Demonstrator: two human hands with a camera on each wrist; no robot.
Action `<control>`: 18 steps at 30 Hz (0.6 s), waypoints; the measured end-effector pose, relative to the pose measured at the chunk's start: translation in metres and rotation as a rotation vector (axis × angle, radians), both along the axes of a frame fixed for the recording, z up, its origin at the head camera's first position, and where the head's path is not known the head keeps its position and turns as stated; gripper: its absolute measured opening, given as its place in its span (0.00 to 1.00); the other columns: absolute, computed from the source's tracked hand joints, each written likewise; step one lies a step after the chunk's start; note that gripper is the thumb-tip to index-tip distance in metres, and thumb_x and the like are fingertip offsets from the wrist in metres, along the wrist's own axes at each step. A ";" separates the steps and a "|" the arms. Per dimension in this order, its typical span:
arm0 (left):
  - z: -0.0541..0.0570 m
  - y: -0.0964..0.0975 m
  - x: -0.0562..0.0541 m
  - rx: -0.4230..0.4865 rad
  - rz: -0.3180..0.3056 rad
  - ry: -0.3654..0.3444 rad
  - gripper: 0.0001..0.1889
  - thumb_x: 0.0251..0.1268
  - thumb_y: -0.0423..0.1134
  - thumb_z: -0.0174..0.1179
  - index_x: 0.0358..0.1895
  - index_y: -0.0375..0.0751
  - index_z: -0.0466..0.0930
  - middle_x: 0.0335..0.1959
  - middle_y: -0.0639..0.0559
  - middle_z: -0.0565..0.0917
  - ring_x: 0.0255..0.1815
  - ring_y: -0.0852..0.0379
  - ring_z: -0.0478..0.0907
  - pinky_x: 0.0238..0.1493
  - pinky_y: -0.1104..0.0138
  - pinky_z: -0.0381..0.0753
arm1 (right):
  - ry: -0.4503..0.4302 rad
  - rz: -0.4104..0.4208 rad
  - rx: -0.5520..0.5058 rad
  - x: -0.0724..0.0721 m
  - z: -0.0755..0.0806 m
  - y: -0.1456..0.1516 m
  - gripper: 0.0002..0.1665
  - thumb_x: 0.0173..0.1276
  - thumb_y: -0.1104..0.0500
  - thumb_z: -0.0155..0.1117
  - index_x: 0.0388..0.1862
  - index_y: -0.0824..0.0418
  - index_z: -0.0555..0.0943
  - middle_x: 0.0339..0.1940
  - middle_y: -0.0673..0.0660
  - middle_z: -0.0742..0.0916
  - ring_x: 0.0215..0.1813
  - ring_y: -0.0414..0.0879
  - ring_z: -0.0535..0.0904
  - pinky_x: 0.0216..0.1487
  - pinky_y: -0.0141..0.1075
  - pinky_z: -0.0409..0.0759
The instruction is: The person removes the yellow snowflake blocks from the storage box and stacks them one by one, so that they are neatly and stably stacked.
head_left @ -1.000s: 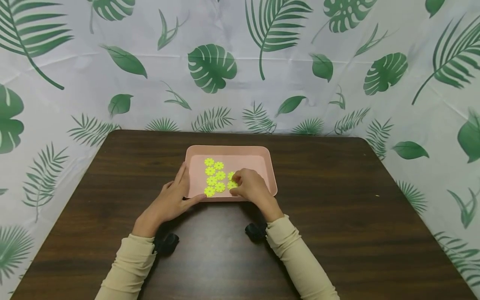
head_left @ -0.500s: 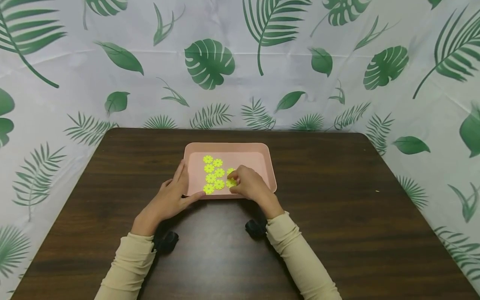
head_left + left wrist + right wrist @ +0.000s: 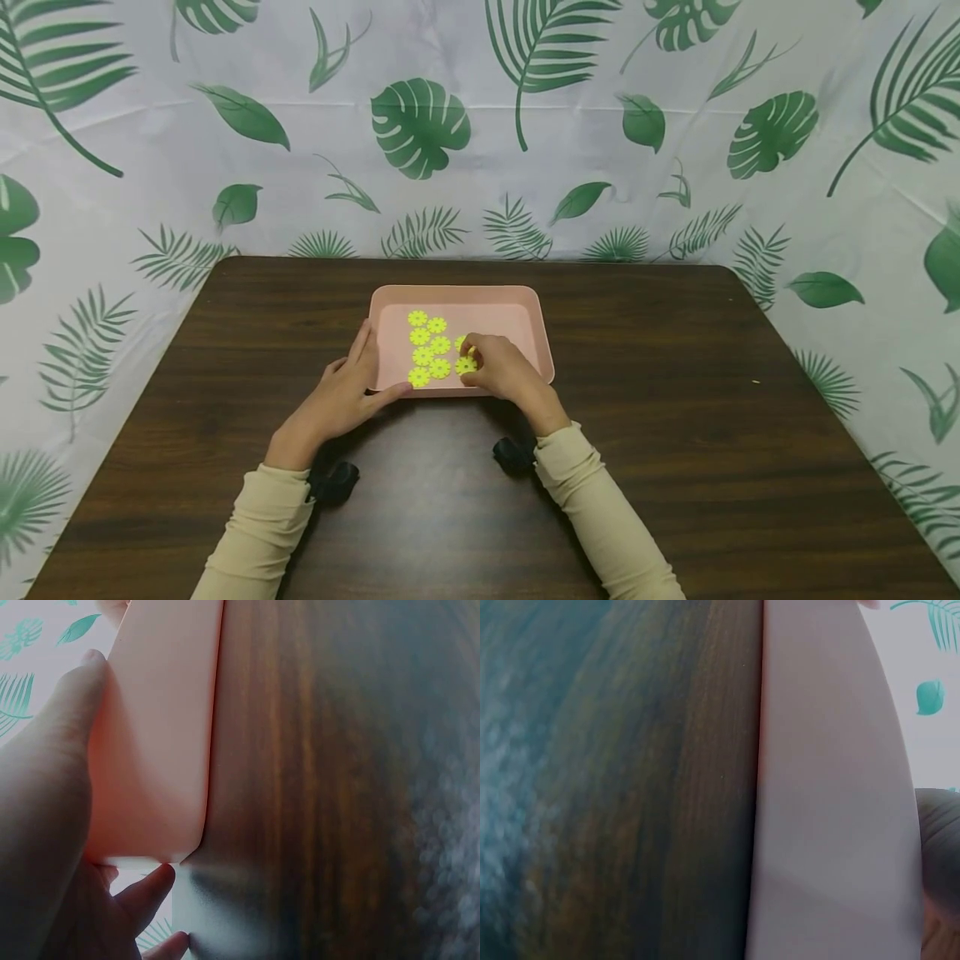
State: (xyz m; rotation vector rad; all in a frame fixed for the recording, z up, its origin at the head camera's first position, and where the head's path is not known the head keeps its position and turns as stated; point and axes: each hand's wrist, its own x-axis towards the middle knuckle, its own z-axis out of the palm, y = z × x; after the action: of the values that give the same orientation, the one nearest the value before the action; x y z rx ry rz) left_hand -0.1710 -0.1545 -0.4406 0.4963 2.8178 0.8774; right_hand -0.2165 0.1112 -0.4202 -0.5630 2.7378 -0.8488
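A shallow pink tray [image 3: 517, 312] stands on the table. On its floor lie several small yellow flower-shaped pieces [image 3: 420, 337], most of them in two staggered rows at the left. My left hand [image 3: 347, 390] grips the tray's near left corner, thumb over the front rim and fingers along the left side; the left wrist view shows the thumb and fingertips against the tray wall. Over the tray's right half, my right hand [image 3: 504, 367] is curled, thumb and forefinger at either side of a yellow flower-shaped piece [image 3: 466, 366]. The right palm hides what lies beneath it.
The dark wood table [image 3: 675, 417] extends around the tray on all sides. A leaf-patterned cloth [image 3: 570, 108] hangs behind it. A tiny yellow scrap [image 3: 756, 382] lies at the right. Each wrist carries a black camera [image 3: 333, 485].
The right forefinger has lifted slightly from the near flower-shaped piece, which now shows more fully. The left hand stays on the tray corner. The head view has shifted a little.
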 end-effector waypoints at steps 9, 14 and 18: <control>0.000 0.000 0.001 -0.010 -0.002 0.002 0.57 0.72 0.68 0.54 0.83 0.31 0.33 0.85 0.39 0.30 0.85 0.40 0.38 0.71 0.28 0.50 | 0.004 0.041 -0.041 0.003 0.003 0.004 0.19 0.62 0.68 0.76 0.54 0.66 0.88 0.38 0.57 0.88 0.38 0.48 0.80 0.45 0.39 0.83; 0.001 0.001 0.002 -0.010 0.002 0.008 0.57 0.73 0.67 0.55 0.83 0.31 0.33 0.85 0.39 0.31 0.85 0.39 0.41 0.71 0.28 0.51 | 0.027 0.053 -0.031 0.002 0.005 0.008 0.20 0.61 0.70 0.75 0.53 0.69 0.88 0.39 0.60 0.88 0.37 0.48 0.81 0.43 0.37 0.83; 0.001 0.001 0.002 -0.010 0.002 0.013 0.57 0.73 0.66 0.56 0.83 0.31 0.33 0.85 0.39 0.31 0.85 0.39 0.41 0.71 0.28 0.52 | 0.053 0.086 -0.024 0.000 0.005 0.009 0.09 0.61 0.71 0.75 0.41 0.67 0.89 0.30 0.57 0.85 0.33 0.46 0.79 0.37 0.34 0.79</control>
State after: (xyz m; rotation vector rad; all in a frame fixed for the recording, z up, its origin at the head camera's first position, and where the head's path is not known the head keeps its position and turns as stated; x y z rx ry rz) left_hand -0.1693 -0.1533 -0.4398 0.4992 2.8333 0.8638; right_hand -0.2162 0.1203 -0.4149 -0.7116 2.7313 -0.8591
